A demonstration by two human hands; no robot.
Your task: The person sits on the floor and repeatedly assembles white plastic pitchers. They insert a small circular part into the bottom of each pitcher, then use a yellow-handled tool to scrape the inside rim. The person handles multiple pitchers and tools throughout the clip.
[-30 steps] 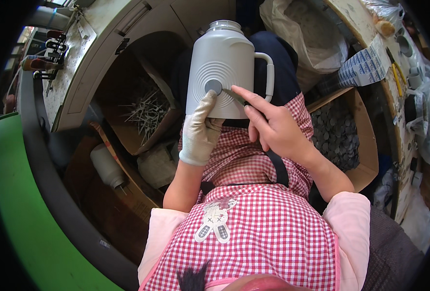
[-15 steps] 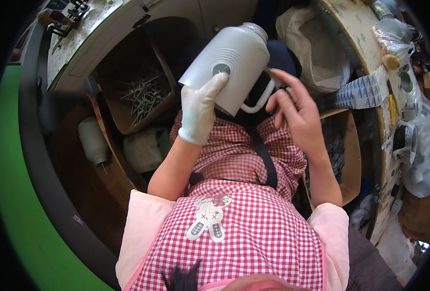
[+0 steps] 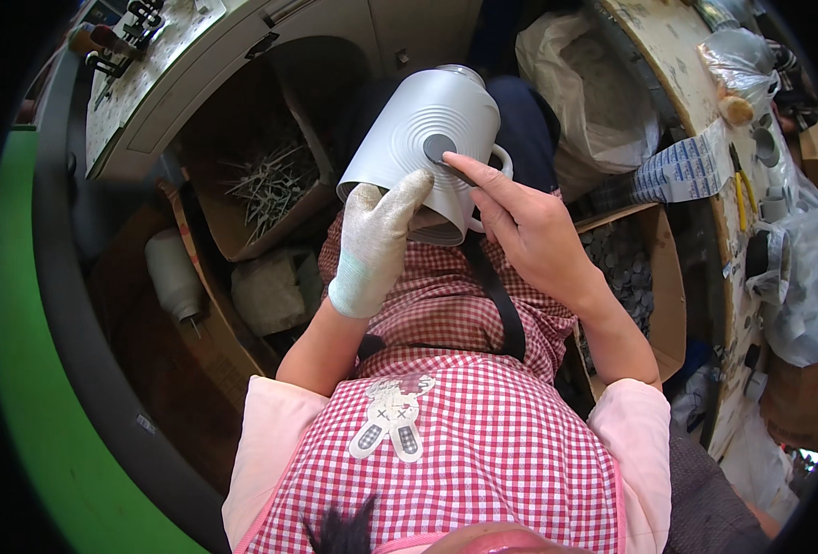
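Note:
A light grey jug shell (image 3: 395,125) with concentric rings and a side handle (image 3: 503,164) lies tilted above my lap, its neck pointing away and its open end toward me. My left hand (image 3: 378,231), in a whitish glove, grips the rim of that open end, thumb on the outer wall. On the rings' centre sits a dark grey round disc (image 3: 439,148). The index fingertip of my bare right hand (image 3: 538,222) is at the disc's right edge. Its fingers are pinched around a thin dark edge, mostly hidden, that I cannot make out.
A box of thin grey pieces (image 3: 275,189) stands at the left, near another jug body (image 3: 174,275). At the right are a carton of grey discs (image 3: 626,268), a whitish sack (image 3: 580,92) and a worn bench (image 3: 663,60) with yellow-handled pliers (image 3: 744,189).
The jug shell has turned and come slightly nearer, its open end lower. My left thumb has left the disc area. My right hand has moved left from beside the handle to the disc.

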